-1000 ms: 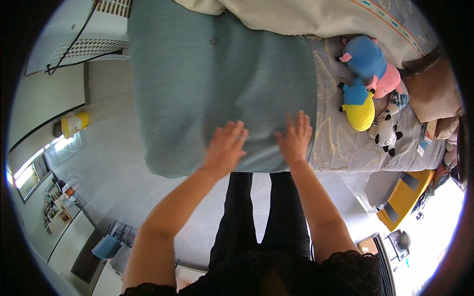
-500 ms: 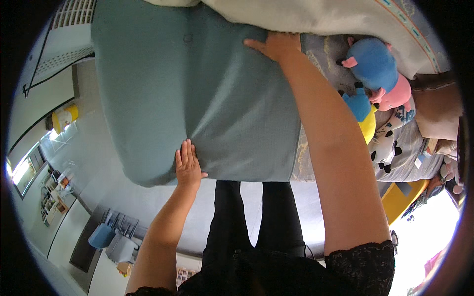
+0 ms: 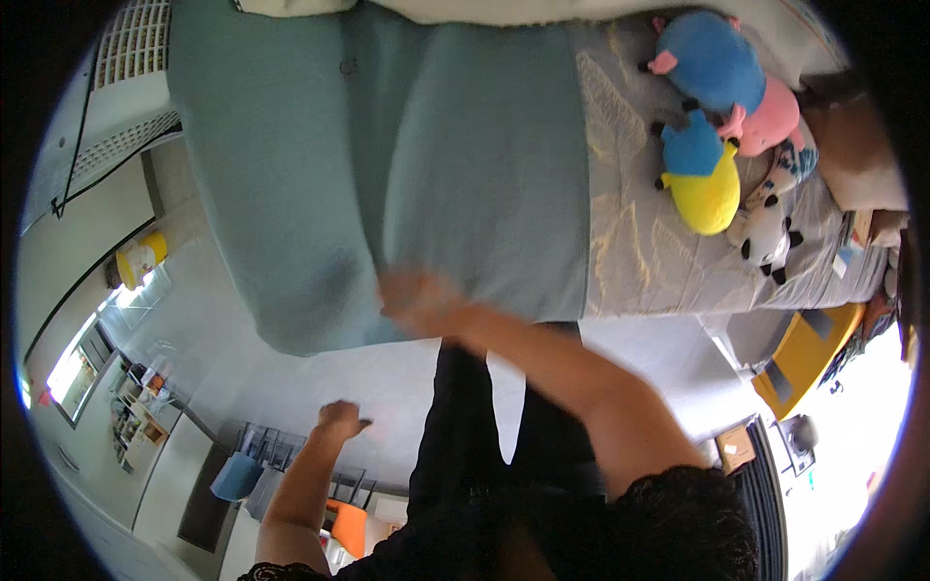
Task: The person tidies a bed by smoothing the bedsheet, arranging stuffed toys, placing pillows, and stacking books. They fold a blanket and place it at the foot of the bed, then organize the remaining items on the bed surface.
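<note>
A grey-green blanket (image 3: pixel 484 174) covers most of the bed, with a long fold running down its middle and its near edge hanging over the bedside. My right hand (image 3: pixel 418 298) is over the blanket near that edge, close to the foot of the fold. Motion smears its fingers, and whether it touches the cloth I cannot tell. My left hand (image 3: pixel 339 418) is apart from the bed, above the floor, with its thumb sticking out. Its other fingers are hidden from view, and nothing shows in it.
Right of the blanket lies a grey leaf-patterned sheet (image 3: pixel 625 232). Plush toys rest there: a big blue one (image 3: pixel 712 63), a yellow one (image 3: pixel 705 201), a pink one (image 3: pixel 770 116) and a panda (image 3: pixel 765 237). A cream cloth (image 3: pixel 504 10) edges the far side. A yellow chair-like piece (image 3: pixel 809 363) stands right.
Both hands have left where they pressed on the blanket. My right hand swept from the far right corner to the near edge; my left drew back over the floor. The view shifted.
</note>
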